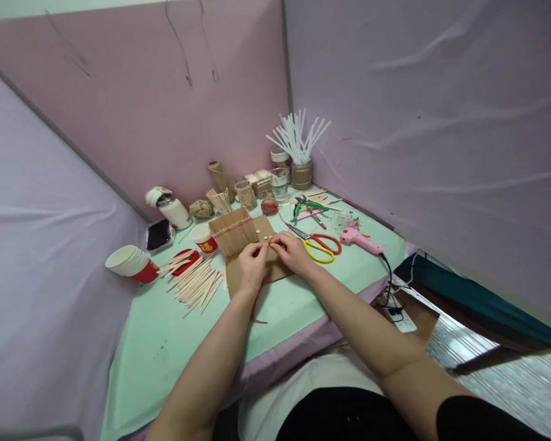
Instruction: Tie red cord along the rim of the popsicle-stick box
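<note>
My left hand (252, 260) and my right hand (294, 251) meet over a brown cardboard sheet (239, 278) on the mint-green table (165, 343). Both pinch a thin red string (256, 306) between closed fingertips; its loose end trails toward me under my left wrist. Just behind my hands stands a small wall of wooden craft sticks (232, 229) with a red string across it.
Loose craft sticks (195, 282) lie left of the cardboard, by red paper cups (131, 263). Yellow-and-red scissors (319, 245), a pink glue gun (360, 239) and green pliers (310, 208) lie to the right. A cup of white straws (300, 165), twine and jars stand at the back.
</note>
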Demonstrator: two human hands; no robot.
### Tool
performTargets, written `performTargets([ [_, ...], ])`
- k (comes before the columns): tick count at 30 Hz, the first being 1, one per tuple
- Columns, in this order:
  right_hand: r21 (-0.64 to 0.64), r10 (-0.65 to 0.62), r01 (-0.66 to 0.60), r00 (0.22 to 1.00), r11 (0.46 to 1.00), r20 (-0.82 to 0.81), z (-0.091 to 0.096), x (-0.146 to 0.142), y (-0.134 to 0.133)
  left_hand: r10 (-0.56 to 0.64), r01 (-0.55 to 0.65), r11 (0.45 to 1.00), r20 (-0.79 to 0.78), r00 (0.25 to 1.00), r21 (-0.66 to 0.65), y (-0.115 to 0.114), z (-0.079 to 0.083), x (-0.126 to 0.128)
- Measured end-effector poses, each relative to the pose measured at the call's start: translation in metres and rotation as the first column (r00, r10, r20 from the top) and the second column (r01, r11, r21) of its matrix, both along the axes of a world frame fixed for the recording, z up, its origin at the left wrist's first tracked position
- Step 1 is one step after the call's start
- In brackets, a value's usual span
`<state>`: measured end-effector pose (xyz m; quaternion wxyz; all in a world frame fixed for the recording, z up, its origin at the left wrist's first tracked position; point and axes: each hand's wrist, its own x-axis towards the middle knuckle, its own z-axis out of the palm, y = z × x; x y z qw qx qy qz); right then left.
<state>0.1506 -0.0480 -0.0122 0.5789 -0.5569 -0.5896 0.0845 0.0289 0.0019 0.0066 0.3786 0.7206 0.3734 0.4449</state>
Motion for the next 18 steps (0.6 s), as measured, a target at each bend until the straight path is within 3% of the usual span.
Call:
performTargets([
  [8, -0.005, -0.085, 0.085, 0.991, 0.996, -0.104, -0.0015, 0.0000, 0.0000, -0.039, 0.049, 0.986, -0.063, 0.997, 0.158, -0.0007, -0.0011, 0.0007],
  [18, 0.048, -0.075, 0.073, 0.997, 0.996, 0.034, 0.0015, -0.0006, -0.0040, -0.076, 0.088, 0.979, -0.071, 0.995, 0.185, 0.0013, -0.0039, -0.0003],
])
